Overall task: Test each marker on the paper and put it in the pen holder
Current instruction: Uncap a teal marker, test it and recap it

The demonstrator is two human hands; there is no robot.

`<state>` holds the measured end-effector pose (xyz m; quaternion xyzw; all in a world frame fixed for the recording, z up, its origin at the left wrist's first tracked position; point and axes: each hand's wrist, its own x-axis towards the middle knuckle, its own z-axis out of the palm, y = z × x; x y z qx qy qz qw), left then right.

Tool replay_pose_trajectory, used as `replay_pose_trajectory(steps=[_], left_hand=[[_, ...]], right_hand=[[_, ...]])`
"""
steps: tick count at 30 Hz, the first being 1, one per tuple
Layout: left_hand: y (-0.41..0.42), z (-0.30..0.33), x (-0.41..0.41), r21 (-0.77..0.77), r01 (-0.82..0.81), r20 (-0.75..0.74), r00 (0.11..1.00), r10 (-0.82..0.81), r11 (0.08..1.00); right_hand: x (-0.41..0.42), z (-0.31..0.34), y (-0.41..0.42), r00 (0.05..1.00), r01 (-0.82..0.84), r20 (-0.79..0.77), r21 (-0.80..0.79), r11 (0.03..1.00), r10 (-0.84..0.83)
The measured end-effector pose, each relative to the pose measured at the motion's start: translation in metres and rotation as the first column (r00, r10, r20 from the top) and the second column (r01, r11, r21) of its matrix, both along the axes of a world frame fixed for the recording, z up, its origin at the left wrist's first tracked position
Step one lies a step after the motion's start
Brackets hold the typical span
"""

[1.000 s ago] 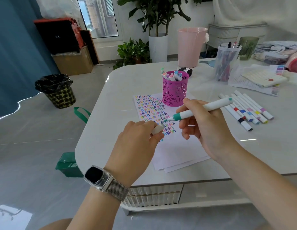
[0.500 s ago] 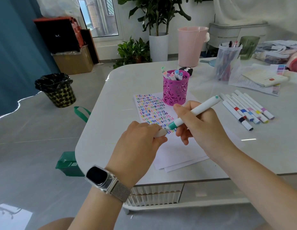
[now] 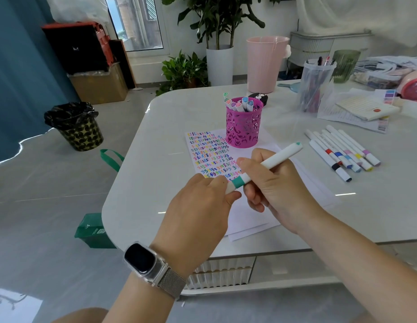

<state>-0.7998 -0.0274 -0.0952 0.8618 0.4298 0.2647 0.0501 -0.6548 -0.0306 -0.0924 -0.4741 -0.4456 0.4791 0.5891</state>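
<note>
My right hand (image 3: 277, 183) gripping the teal marker (image 3: 268, 164), my left hand (image 3: 202, 206) pinching its cap (image 3: 230, 188), over scribbled paper (image 3: 209, 152) on the shiny white table (image 3: 156, 159), pink pen holder (image 3: 243, 127) behind, grey floor (image 3: 51, 194), plants (image 3: 184, 71) by the window (image 3: 137, 22)

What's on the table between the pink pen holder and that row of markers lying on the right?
In the head view, only bare table separates the pen holder from the row of markers.

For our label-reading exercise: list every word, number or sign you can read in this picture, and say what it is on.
None can be read.
Paper: rows of coloured squiggles, test marks, not words.
Black box: small white mark, blurred.
Green bag on the floor: white print, too small.
Markers on the table: barrel print, too small.
Notepad: red dot, unreadable.
</note>
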Motion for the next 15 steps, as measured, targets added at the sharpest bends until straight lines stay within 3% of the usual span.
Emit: replay_pose_trajectory(steps=[2, 15], left_hand=[[0.001, 0.0008, -0.0025, 0.075, -0.014, -0.029, 0.999, 0.016, 0.997], [0.0067, -0.0089, -0.0047, 0.045, 0.024, -0.004, 1.0, -0.024, 0.999]], right_hand=[[-0.0031, -0.0015, -0.001, 1.0, 0.004, -0.015, -0.011, 1.0, -0.004], [-0.0111, -0.0062, -0.0041, 1.0, 0.018, -0.023, 0.035, 0.999, -0.017]])
